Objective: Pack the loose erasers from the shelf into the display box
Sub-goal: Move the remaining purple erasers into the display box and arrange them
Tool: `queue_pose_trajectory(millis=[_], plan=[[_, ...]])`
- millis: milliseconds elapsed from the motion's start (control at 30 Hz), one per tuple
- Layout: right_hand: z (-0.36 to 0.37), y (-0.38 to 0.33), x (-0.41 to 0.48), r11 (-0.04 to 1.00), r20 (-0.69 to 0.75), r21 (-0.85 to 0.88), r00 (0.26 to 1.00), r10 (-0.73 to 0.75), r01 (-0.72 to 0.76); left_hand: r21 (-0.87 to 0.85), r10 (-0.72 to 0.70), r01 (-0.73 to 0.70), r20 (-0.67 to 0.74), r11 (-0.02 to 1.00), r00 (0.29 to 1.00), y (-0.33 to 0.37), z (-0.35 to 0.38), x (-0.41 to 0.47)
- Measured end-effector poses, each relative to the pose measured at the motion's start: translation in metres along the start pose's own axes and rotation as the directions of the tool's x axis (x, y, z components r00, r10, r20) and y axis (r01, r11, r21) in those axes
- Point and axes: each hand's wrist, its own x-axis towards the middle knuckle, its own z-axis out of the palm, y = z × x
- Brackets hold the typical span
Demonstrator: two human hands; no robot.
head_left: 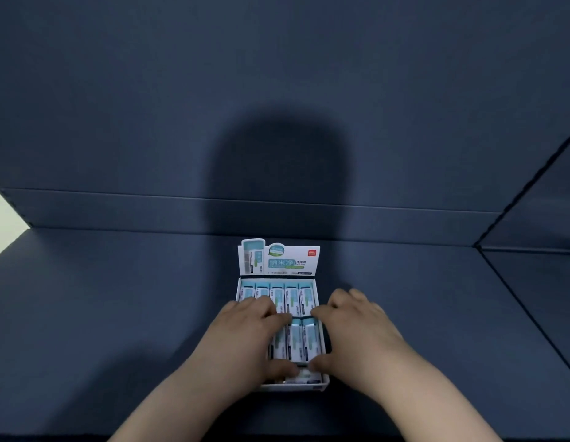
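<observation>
A white display box [318,293] with an upright printed back flap [279,259] stands on the dark blue shelf. Rows of white and teal wrapped erasers [293,298] fill it; a nearer row [296,341] shows between my hands. My left hand [245,339] lies over the box's left half, fingers across the erasers and thumb at the near end. My right hand [357,333] covers the right edge, its index finger and thumb bracketing the near row of erasers. At the box's front a pale piece [304,373] lies between both thumbs. Whether either hand grips an eraser is hidden.
The dark blue shelf [117,298] spreads wide on both sides of the box. A back wall [277,106] rises behind it with a low ledge [213,212]. A side panel [539,202] angles in at the right. A pale gap [3,224] shows at far left.
</observation>
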Motion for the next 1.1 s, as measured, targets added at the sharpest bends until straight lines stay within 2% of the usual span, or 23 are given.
queue_pose_trajectory(millis=[67,233,433,567,667,733,767,800,867,900,1000,1100], plan=[[-0.001,-0.002,-0.001,1.000,0.006,-0.009,1.000,0.003,-0.003,0.061,0.017,-0.016,-0.015,0.998,1.000,0.001,0.000,-0.001],[0.001,-0.006,0.000,0.999,0.016,-0.049,1.000,0.005,-0.004,0.070,0.029,-0.024,-0.079,0.997,0.996,0.004,0.007,-0.003],[0.013,-0.008,-0.004,0.997,-0.002,-0.070,1.000,0.023,-0.023,0.047,-0.002,0.004,-0.058,0.999,0.998,0.007,0.005,-0.004],[0.016,-0.007,-0.007,0.998,-0.016,-0.043,0.999,0.033,-0.034,0.051,-0.090,0.089,0.027,0.995,0.996,0.012,-0.001,-0.006],[0.018,-0.005,-0.010,0.999,-0.057,0.023,0.997,0.045,-0.044,0.017,-0.137,0.138,-0.034,0.990,0.990,0.006,-0.004,-0.012],[0.020,-0.002,-0.014,0.991,-0.090,0.110,0.992,0.084,-0.074,-0.012,-0.173,0.173,-0.166,0.985,0.971,-0.003,-0.007,-0.020],[0.022,0.000,-0.015,0.983,-0.103,0.159,0.989,0.111,-0.094,-0.027,-0.218,0.218,-0.232,0.976,0.948,-0.007,-0.008,-0.023],[0.025,0.001,-0.016,0.973,-0.102,0.201,0.985,0.136,-0.113,-0.053,-0.294,0.290,-0.242,0.956,0.925,-0.010,-0.012,-0.027],[0.031,0.002,-0.017,0.957,-0.084,0.257,0.983,0.163,-0.137,-0.078,-0.445,0.438,-0.182,0.896,0.877,-0.015,-0.015,-0.031],[0.033,0.001,-0.016,0.950,-0.079,0.279,0.983,0.165,-0.137,-0.064,-0.476,0.472,-0.132,0.879,0.869,-0.018,-0.013,-0.033],[0.037,-0.003,-0.013,0.941,-0.049,0.309,0.986,0.157,-0.134,-0.222,-0.472,0.457,-0.018,0.862,0.882,-0.018,-0.007,-0.035],[0.040,-0.006,-0.013,0.950,-0.039,0.289,0.990,0.133,-0.116,-0.337,-0.453,0.415,-0.039,0.845,0.891,-0.013,-0.002,-0.037]])
